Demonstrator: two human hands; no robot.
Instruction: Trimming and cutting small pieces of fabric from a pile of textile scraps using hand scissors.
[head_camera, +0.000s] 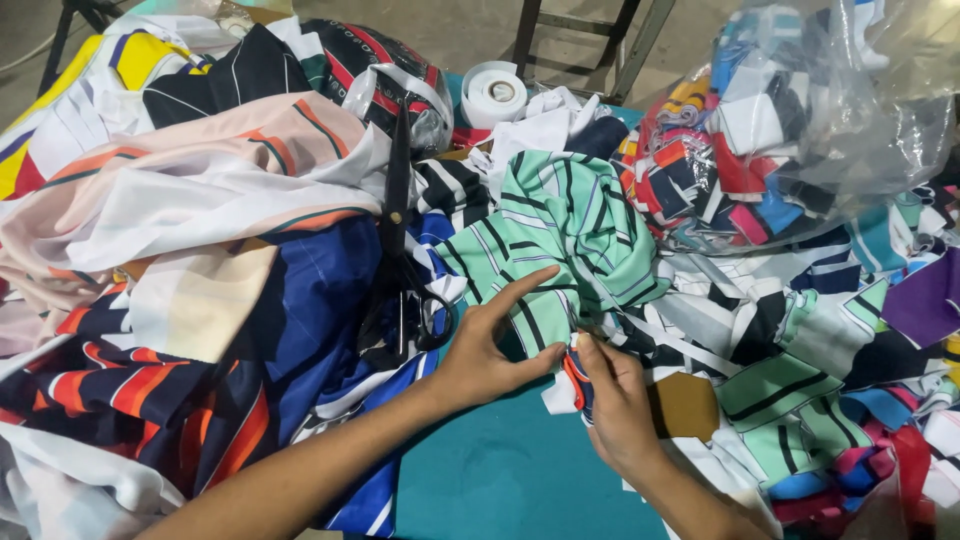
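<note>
My left hand (487, 345) rests on a mint-green piece of fabric with black and white stripes (565, 225), index finger stretched out, thumb pinching a fold of it. My right hand (617, 400) sits right beside it, fingers closed on a small fabric scrap in white, orange and navy (567, 385). The two hands nearly touch at the thumbs. Both lie over a teal table top (510, 480). Large black scissors (400, 250) lie just left of my left hand, blades pointing away from me.
Heaps of striped cloth pieces cover the left side (180, 200) and the right side (830, 370). A clear plastic bag of folded scraps (790, 120) stands at the back right. A white tape roll (494, 93) sits at the back, chair legs behind it.
</note>
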